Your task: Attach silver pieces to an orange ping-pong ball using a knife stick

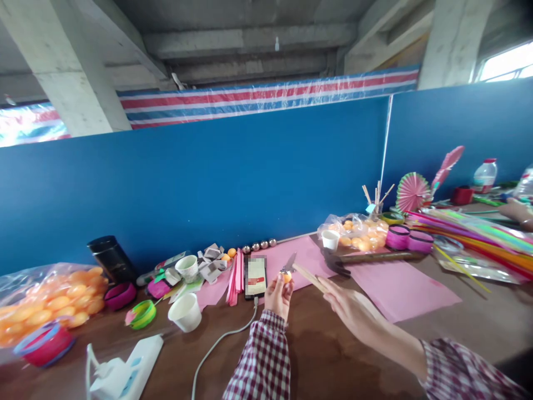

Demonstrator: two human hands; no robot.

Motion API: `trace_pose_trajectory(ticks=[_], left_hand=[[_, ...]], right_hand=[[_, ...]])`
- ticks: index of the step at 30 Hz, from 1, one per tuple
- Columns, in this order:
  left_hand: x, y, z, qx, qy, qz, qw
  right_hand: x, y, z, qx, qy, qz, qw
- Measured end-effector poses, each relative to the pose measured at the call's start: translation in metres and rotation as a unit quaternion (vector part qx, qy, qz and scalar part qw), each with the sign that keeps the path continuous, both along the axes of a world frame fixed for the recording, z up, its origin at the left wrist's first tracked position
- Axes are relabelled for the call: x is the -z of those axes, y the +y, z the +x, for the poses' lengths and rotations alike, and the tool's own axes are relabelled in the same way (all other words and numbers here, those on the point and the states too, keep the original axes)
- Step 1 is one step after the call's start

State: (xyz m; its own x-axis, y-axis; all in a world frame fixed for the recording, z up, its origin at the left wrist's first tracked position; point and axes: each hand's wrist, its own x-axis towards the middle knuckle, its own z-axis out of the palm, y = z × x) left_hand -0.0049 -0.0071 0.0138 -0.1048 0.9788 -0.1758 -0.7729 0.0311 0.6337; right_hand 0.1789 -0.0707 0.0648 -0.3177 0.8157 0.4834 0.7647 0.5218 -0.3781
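My left hand [278, 297] pinches a small orange ball [287, 276] in its fingertips. A dark pointed piece [288, 262] rises at the top of the ball; blur hides what it is and whether it is attached. To the right, my right hand [353, 311] holds a flat pale wooden stick [311, 278] between thumb and fingers, its far end close to the dark piece. Whether the two touch, I cannot tell. Behind my left hand lies a phone [255, 278] with its screen lit and a cable plugged in. Pink paper [400, 291] lies beyond my right hand.
A hammer [378, 258] rests across the pink paper. Bags of orange balls [58, 303] stand left and back right. Paper cups [185, 312], tape rolls [120, 296] and a power strip [139, 361] are at left. Another person's hand [516, 211] shows at far right beside coloured strips [478, 233].
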Motion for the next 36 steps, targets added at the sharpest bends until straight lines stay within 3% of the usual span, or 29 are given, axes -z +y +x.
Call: trace_pose_trajectory(ticks=[5,17,23,36], left_hand=[[-0.0022,0.0002,-0.0014,-0.01,-0.01,-0.009,1.0],[-0.0017,0.0003,-0.0013,-0.021,-0.022,0.001,1.0],[0.0008,0.0006,-0.0005,-0.007,-0.03,-0.001,1.0],[-0.005,-0.0021,-0.0008,0.004,-0.045,-0.013,0.999]], right_hand=[[0.0003,0.0017,0.0002,0.002,0.013,-0.032,0.999],[-0.0026,-0.0022,-0.0026,0.015,-0.008,-0.019,1.0],[0.0009,-0.0018,-0.0018,-0.004,-0.001,-0.032,0.999],[0.0033,-0.0024,-0.0011,0.029,0.025,-0.048,0.998]])
